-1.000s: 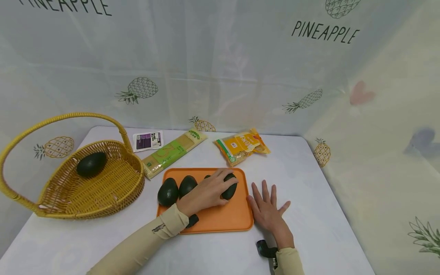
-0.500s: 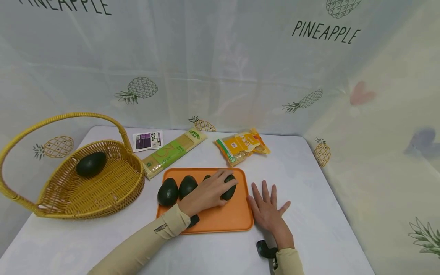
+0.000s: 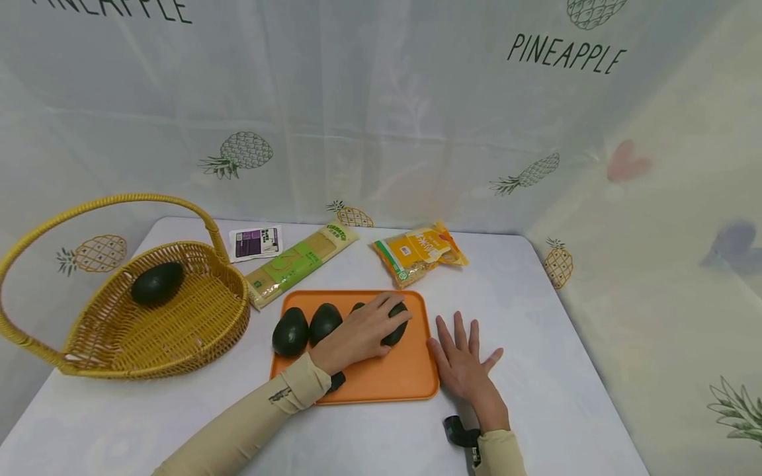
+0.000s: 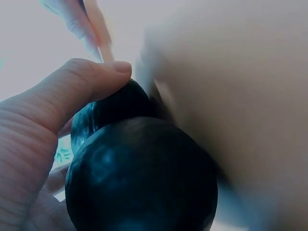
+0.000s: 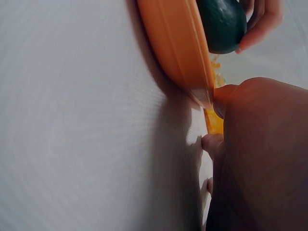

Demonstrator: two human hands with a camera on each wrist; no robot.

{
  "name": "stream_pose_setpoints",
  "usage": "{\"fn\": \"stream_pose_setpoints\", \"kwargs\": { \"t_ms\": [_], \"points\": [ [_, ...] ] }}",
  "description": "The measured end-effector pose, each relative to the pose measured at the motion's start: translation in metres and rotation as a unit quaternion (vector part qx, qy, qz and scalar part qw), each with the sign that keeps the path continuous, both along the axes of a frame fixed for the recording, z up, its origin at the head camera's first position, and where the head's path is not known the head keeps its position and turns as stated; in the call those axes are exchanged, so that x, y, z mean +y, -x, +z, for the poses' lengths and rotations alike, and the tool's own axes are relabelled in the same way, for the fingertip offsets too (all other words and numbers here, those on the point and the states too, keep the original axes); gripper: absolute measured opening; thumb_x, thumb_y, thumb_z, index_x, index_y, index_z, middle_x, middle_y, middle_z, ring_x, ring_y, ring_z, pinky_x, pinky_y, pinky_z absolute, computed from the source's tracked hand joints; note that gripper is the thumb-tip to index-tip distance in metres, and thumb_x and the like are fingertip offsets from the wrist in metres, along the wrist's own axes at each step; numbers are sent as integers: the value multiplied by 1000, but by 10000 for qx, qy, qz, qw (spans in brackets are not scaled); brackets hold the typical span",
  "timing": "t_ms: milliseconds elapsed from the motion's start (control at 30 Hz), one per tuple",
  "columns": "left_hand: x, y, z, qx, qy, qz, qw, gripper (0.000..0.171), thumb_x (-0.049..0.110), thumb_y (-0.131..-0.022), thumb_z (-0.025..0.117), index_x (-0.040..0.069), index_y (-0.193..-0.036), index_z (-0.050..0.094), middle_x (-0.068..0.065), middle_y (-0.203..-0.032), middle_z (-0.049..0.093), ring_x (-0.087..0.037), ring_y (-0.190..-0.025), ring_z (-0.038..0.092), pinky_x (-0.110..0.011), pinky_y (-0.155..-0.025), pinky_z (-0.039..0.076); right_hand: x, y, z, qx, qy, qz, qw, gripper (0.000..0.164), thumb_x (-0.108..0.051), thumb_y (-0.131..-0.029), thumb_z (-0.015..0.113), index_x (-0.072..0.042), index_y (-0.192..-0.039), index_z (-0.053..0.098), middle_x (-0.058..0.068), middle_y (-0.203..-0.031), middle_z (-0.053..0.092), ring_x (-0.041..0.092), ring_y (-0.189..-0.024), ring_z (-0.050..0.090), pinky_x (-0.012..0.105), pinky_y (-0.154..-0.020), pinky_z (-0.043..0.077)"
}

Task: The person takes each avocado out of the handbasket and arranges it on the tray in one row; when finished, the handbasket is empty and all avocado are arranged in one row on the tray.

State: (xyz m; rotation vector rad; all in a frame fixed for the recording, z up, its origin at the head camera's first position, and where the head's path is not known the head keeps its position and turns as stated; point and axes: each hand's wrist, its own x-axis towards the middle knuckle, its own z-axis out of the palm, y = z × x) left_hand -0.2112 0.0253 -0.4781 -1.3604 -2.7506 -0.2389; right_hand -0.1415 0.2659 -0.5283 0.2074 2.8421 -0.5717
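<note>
My left hand (image 3: 360, 332) reaches over an orange tray (image 3: 387, 383), fingers and thumb curled round a dark green avocado (image 3: 395, 325) at its right side. In the left wrist view the thumb lies on that avocado (image 4: 110, 110), with another avocado (image 4: 142, 178) nearer the camera. Two more avocados, a left one (image 3: 290, 332) and one beside it (image 3: 325, 322), sit at the tray's left end; a further one (image 3: 357, 306) is mostly hidden behind the hand. Fingers spread, my right hand (image 3: 467, 370) rests on the table, its thumb at the tray's right edge.
A yellow wicker basket (image 3: 238, 324) with a tall handle stands at left, one avocado (image 3: 157, 284) inside. Behind the tray lie a purple-and-white packet (image 3: 256, 243), a long green noodle-like pack (image 3: 300, 264) and an orange bag (image 3: 419, 253). A printed curtain hangs behind the table.
The left hand and its avocado have shifted very slightly to the left on the tray. My right hand keeps its place.
</note>
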Motion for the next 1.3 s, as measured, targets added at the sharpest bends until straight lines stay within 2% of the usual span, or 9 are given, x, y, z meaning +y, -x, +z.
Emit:
{"fn": "stream_pose_setpoints", "kwargs": {
  "t_ms": [533, 733, 967, 1067, 1300],
  "points": [
    [1, -1, 2, 240, -283, -265, 9990, 62, 36, -94, 84, 18, -149, 61, -15, -161, 52, -37, -151, 48, -52, -123, 47, -1, -1, 2, -11, 14, 21, 10000, 72, -64, -111, 30, -29, -172, 14, 12, -182, -9, 50, -164, -22, 85, -107, -33],
    [2, 1, 0, 327, -211, -179, 9991, 58, 37, -96, 82, 20, -148, 61, -14, -158, 53, -37, -148, 50, -51, -121, 50, -2, -1, 3, 2, 19, 35, 10000, 72, -64, -111, 30, -29, -172, 14, 12, -182, -9, 50, -164, -21, 85, -107, -33],
    [2, 3, 0, 70, -136, -98, 9998, 60, 36, -96, 83, 20, -149, 61, -16, -161, 50, -36, -148, 50, -47, -117, 54, -1, -1, 3, 10, -3, 54, 10000, 72, -64, -111, 30, -29, -172, 14, 12, -182, -9, 50, -164, -22, 85, -107, -33],
    [2, 2, 1, 90, -93, -92, 9999, 60, 36, -95, 83, 20, -148, 61, -16, -161, 50, -36, -146, 50, -45, -114, 56, 0, -1, 2, 9, -17, 48, 10000, 72, -64, -111, 30, -29, -172, 14, 12, -182, -10, 50, -164, -21, 85, -107, -34],
    [2, 1, 1, 65, -24, -93, 9999, 58, 38, -96, 82, 23, -148, 63, -13, -162, 50, -34, -148, 48, -46, -118, 53, 0, -1, 2, -20, -9, 43, 10000, 72, -64, -112, 30, -29, -172, 14, 12, -182, -10, 50, -164, -22, 85, -106, -34]
  ]
}}
